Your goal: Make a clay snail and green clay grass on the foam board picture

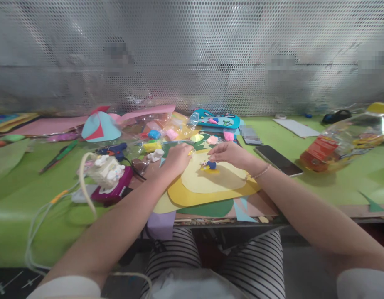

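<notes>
My left hand (181, 158) is closed at the left side of a cream paper sheet (195, 182), with a small yellow bit of clay (190, 153) showing at its fingertips. Just above a small clay figure (211, 165), blue with a pale spotted end and yellow under it, my right hand (227, 155) hovers with bent fingers slightly apart from the thumb. Nothing shows between them. The figure rests on the cream sheet, which lies on a larger yellow paper shape (182, 199). Behind the hands lie lumps of yellow clay (152, 146), white clay (155, 155) and pink clay (228, 135).
A purple power strip (117, 189) with a plug and cables stands left, near a blue glue gun (115, 150) and a green-handled cutter (62, 153). To the right are a phone (277, 160) and a lying bottle (341, 143). A perforated metal panel (192, 54) closes off the back.
</notes>
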`<state>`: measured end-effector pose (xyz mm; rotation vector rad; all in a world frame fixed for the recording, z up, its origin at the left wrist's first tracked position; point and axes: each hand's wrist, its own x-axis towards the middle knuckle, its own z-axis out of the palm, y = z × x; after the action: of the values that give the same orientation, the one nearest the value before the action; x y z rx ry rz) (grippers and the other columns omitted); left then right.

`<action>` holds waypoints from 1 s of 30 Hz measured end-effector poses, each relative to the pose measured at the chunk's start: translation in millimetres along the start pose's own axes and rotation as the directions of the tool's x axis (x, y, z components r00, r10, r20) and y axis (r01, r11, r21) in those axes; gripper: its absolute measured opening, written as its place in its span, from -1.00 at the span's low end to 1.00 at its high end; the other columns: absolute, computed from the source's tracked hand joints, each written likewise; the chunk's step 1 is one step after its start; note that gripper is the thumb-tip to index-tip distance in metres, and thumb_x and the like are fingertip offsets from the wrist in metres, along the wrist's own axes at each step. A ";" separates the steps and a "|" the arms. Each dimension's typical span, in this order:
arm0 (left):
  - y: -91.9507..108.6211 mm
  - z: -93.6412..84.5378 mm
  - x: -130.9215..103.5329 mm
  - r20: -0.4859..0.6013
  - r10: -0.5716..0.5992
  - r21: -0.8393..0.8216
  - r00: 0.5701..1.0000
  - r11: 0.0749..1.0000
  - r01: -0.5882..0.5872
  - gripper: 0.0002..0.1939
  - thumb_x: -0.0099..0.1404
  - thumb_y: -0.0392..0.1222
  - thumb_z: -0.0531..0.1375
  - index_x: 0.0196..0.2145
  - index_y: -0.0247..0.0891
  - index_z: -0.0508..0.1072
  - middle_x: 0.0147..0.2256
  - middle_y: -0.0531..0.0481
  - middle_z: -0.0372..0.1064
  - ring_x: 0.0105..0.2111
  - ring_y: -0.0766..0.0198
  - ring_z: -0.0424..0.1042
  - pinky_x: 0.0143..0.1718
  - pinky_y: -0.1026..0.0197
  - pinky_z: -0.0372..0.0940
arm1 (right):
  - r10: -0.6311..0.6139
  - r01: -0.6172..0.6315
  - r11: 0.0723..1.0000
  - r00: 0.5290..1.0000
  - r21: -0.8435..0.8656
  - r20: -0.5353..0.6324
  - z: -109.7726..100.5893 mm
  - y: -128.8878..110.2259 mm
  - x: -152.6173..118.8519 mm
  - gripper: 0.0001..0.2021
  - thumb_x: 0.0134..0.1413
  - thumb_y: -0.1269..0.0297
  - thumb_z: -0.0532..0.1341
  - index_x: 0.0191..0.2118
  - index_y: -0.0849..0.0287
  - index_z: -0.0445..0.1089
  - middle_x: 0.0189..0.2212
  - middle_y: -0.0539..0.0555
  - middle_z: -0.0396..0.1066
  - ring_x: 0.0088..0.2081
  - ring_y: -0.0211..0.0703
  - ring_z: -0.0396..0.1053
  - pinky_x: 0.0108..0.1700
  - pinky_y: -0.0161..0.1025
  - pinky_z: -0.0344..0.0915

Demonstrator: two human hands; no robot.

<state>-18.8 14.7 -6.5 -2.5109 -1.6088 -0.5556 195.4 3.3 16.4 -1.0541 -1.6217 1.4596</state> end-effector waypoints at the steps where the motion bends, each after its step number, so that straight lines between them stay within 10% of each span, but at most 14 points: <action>1: 0.1 -0.3 -0.1 0.000 -0.001 0.002 1.000 1.000 0.001 -0.70 0.21 -0.29 0.16 -0.07 -0.24 0.44 -0.06 -0.11 0.42 -0.05 0.09 0.38 -0.03 0.11 0.25 | -0.016 0.016 1.000 1.000 -0.021 0.007 -0.8 -0.5 0.3 -0.84 -0.29 0.40 0.44 -0.46 0.19 0.51 -0.51 -0.01 0.50 -0.44 -0.31 0.44 -0.29 -0.33 0.44; 17: 0.6 -1.6 0.5 0.012 -0.007 -0.007 1.000 1.000 0.007 -0.71 0.21 -0.31 0.14 -0.09 -0.23 0.45 -0.07 -0.12 0.42 -0.05 0.10 0.37 -0.02 0.11 0.24 | -0.011 0.012 1.000 0.999 0.017 -0.031 2.0 -8.7 -3.2 -0.85 -0.28 0.41 0.45 -0.48 0.20 0.51 -0.52 -0.01 0.49 -0.44 -0.32 0.44 -0.33 -0.37 0.44; 24: 1.0 -1.6 0.0 0.022 -0.013 -0.008 1.000 1.000 0.013 -0.69 0.21 -0.29 0.15 -0.07 -0.22 0.44 -0.06 -0.12 0.41 -0.04 0.09 0.37 -0.03 0.09 0.25 | 0.053 -0.056 0.976 0.998 0.213 0.019 0.0 -7.1 -4.1 -0.91 0.04 0.36 0.31 -0.29 0.20 0.50 -0.41 0.07 0.52 -0.37 -0.32 0.47 -0.22 -0.38 0.45; 30: 1.5 -3.3 -0.5 0.032 -0.032 -0.015 0.999 0.999 0.032 -0.69 0.21 -0.29 0.16 -0.07 -0.19 0.44 -0.05 -0.11 0.41 -0.03 0.08 0.37 -0.01 0.08 0.24 | 0.011 -0.011 0.988 1.000 0.154 -0.002 -2.0 -4.6 -1.7 -0.89 -0.16 0.39 0.41 -0.44 0.20 0.48 -0.45 0.03 0.49 -0.37 -0.31 0.44 -0.18 -0.31 0.45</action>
<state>-18.4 12.7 -3.5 -2.5217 -1.6644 -0.5370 197.3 2.5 21.3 -0.9785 -1.4772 1.5633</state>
